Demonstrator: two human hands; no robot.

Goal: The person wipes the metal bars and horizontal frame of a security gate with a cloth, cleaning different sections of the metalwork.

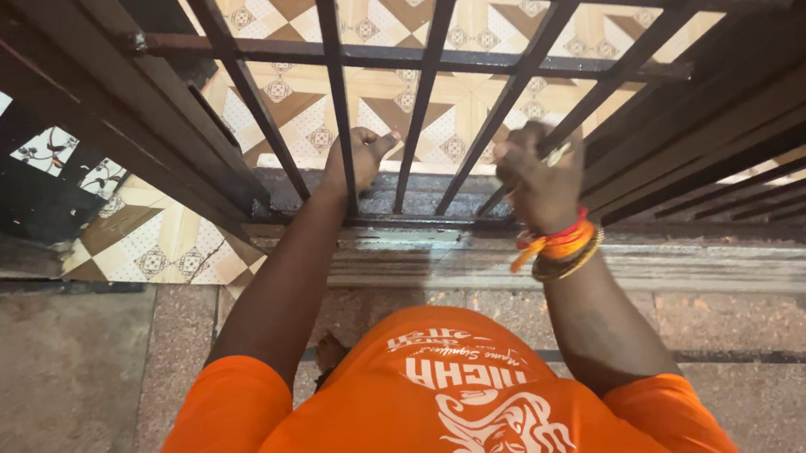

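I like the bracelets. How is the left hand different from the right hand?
The right hand wears orange and gold bands at the wrist; the left hand has a bare wrist. The right hand looks blurred, the left hand sharp. Both grip bars of the dark metal gate.

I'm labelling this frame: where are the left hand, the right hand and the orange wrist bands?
left hand [359, 155], head view, on the knuckles.
right hand [542, 180], head view, on the back of the hand.
orange wrist bands [560, 245], head view, on the bands' middle.
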